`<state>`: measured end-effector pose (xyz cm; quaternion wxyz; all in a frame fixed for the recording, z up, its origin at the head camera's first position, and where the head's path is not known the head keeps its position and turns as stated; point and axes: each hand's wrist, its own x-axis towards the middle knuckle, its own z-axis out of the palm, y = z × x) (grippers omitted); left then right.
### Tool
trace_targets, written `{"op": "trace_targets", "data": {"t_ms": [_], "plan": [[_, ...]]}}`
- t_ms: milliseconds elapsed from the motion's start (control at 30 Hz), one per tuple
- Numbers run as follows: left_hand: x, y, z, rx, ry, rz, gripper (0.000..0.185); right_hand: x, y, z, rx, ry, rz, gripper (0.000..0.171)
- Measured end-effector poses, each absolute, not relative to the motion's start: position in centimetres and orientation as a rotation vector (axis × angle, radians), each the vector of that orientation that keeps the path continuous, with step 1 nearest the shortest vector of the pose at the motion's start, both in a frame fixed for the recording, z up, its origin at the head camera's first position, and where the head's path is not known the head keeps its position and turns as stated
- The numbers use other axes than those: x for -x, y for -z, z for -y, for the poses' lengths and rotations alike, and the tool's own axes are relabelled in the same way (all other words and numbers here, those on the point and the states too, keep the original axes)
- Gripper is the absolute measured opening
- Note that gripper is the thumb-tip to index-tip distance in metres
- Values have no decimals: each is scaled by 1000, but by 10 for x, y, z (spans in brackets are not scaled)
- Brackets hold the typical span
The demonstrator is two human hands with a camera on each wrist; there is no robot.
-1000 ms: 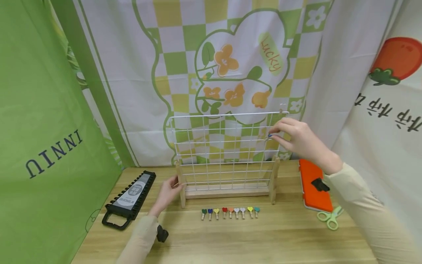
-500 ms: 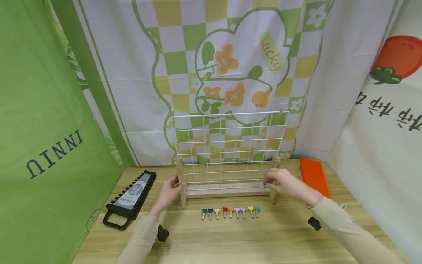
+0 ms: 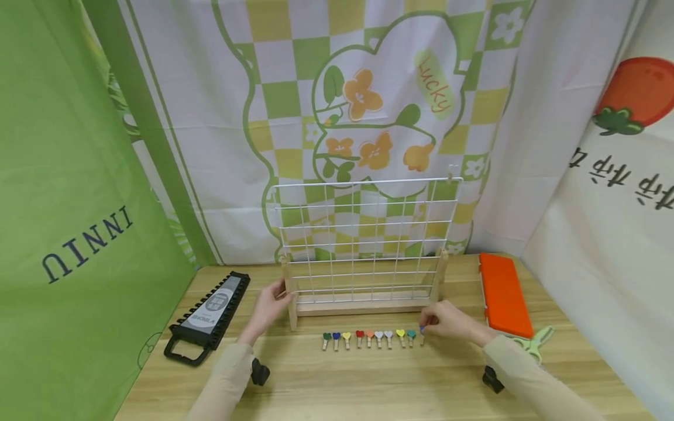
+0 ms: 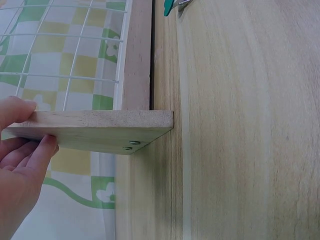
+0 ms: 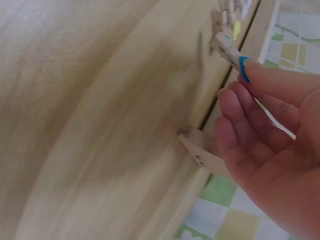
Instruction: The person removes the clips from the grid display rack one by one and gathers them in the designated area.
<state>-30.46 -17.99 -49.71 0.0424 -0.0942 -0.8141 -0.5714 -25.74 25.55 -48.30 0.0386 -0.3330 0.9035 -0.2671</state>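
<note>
My right hand (image 3: 446, 320) pinches a small wooden clothespin (image 5: 229, 52) by its blue top, between thumb and forefinger. In the head view this clothespin is at the right end of a row of several heart-topped clothespins (image 3: 370, 339) on the table, close to the teal one (image 3: 411, 337). My left hand (image 3: 270, 304) grips the left wooden upright (image 4: 100, 119) of a stand, thumb on one face and fingers on the other. That stand holds a white wire grid (image 3: 363, 224) upright behind the row.
A black rack with a grey label (image 3: 210, 313) lies on the left of the wooden table (image 3: 337, 386). On the right are an orange case (image 3: 504, 295) and light green scissors (image 3: 534, 346). Patterned cloth (image 3: 286, 100) hangs behind. One clip (image 3: 450, 177) sits on the grid's top right corner.
My right hand has come down from the grid's upper right to the table with the blue clothespin, bringing it to the row's right end. My left hand stays on the upright.
</note>
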Motion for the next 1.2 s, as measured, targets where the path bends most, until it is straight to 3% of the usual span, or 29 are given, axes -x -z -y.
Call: {"op": "trace_targets", "data": {"t_ms": [667, 1200], "plan": [[304, 496, 180, 292, 1738, 2513, 55, 259, 509, -254, 922, 825, -2757, 7], [302, 493, 179, 296, 1723, 2518, 55, 254, 496, -257, 943, 833, -2768, 4]]}}
